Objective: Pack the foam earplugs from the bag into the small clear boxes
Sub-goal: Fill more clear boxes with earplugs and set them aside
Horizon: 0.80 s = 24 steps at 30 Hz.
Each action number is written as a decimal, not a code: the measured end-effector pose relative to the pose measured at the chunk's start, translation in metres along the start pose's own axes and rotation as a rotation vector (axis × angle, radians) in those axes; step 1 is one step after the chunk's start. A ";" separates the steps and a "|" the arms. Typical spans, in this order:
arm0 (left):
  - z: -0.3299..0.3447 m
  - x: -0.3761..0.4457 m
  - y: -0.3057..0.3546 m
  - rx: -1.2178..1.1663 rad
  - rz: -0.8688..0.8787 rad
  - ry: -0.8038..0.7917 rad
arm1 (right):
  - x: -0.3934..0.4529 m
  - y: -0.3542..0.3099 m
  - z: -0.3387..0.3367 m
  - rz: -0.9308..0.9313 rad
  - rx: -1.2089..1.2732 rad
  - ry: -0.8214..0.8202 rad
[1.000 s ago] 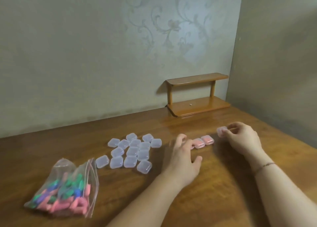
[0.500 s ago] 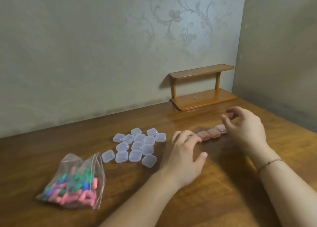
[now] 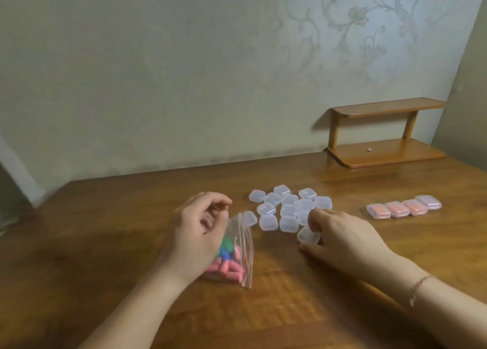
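At a wooden table [image 3: 263, 309], we see a clear zip bag [image 3: 241, 246] lying toward the near middle, its mouth open toward the far edge and pink, green and blue foam earplugs [image 3: 228, 265] heaped inside. The left hand [image 3: 196, 232] sits at the bag's mouth, fingers curled inward; whether they pinch an earplug or the bag's lip we cannot tell. Just beyond, toward the table's middle, a cluster of small clear boxes [image 3: 288, 207] lies closed and colourless, packed edge to edge. The right hand [image 3: 340, 239] rests at the cluster's near side, its fingers and thumb closing round one clear box [image 3: 308, 235] that sits slightly apart from the rest. Farther toward the right edge, well apart from the cluster, four filled boxes [image 3: 403, 207] stand in a touching row, each showing pink inside. A thin bracelet [image 3: 419, 286] circles the right wrist. In the far right corner a small two-tier wooden shelf [image 3: 384, 132] stands against the patterned wall. No label or writing can be read on the bag or the boxes.
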<state>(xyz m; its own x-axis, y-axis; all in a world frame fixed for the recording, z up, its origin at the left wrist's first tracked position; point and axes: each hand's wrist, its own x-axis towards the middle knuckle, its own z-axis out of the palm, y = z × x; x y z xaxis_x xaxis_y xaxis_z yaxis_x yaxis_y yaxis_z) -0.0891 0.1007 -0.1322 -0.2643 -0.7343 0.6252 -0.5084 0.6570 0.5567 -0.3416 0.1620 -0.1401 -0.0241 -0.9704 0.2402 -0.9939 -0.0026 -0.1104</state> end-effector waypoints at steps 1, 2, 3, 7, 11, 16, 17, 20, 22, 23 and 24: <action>-0.006 -0.008 -0.005 -0.011 -0.048 -0.037 | 0.000 -0.005 -0.003 -0.034 0.004 0.024; -0.011 -0.015 -0.008 -0.071 -0.109 -0.081 | -0.001 -0.012 -0.008 -0.076 0.046 0.055; -0.015 -0.020 -0.009 -0.208 -0.215 -0.127 | 0.001 -0.022 -0.014 -0.121 0.133 0.077; -0.025 -0.021 0.002 -0.921 -0.635 -0.332 | 0.017 -0.074 -0.031 -0.381 0.470 0.143; -0.032 -0.016 -0.002 -1.234 -0.669 -0.336 | 0.029 -0.099 -0.017 -0.562 0.697 0.214; -0.033 -0.016 -0.010 -1.493 -0.696 -0.436 | 0.033 -0.097 -0.004 -0.610 0.720 0.287; -0.033 -0.017 -0.012 -1.522 -0.698 -0.471 | 0.032 -0.095 -0.002 -0.607 0.700 0.295; -0.030 -0.018 -0.017 -1.560 -0.681 -0.457 | 0.029 -0.092 0.004 -0.576 0.651 0.342; -0.028 -0.017 -0.016 -1.560 -0.692 -0.364 | 0.023 -0.092 0.007 -0.551 0.663 0.417; -0.027 -0.017 -0.017 -1.557 -0.707 -0.320 | 0.020 -0.092 0.007 -0.536 0.697 0.446; -0.026 -0.017 -0.018 -1.556 -0.711 -0.294 | 0.017 -0.093 0.008 -0.525 0.720 0.468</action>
<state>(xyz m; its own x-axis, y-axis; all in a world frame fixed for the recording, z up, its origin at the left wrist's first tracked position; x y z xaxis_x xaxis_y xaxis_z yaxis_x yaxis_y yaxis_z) -0.0544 0.1059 -0.1385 -0.5756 -0.8171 0.0304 0.5717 -0.3756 0.7294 -0.2488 0.1439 -0.1332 0.2049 -0.6123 0.7636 -0.5929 -0.6984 -0.4010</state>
